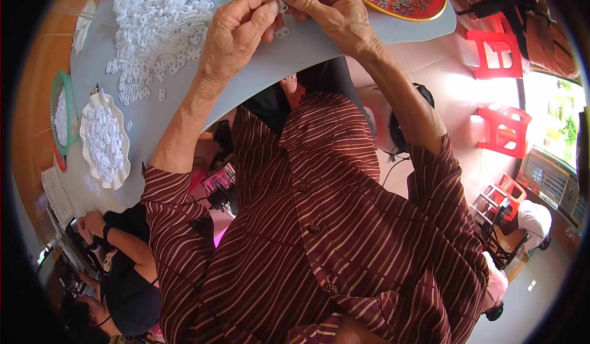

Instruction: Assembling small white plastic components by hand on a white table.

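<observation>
Above the grey table's near edge, my two hands meet, fingertips almost touching. My left hand is closed in a pinch on a small white plastic piece with a hole in it. Against the same piece, the thumb and fingers of my right hand are pressed together; anything else in them is hidden. Just below the fingers lies another white piece. A big loose heap of such white pieces spreads to the left. Beside my right hand is a red round tray holding many small grey metal parts.
A scalloped white dish with white pieces and a green basket stand at the left. Another person sits at lower left. Red stools stand on the floor at right, where a person in white sits farther off.
</observation>
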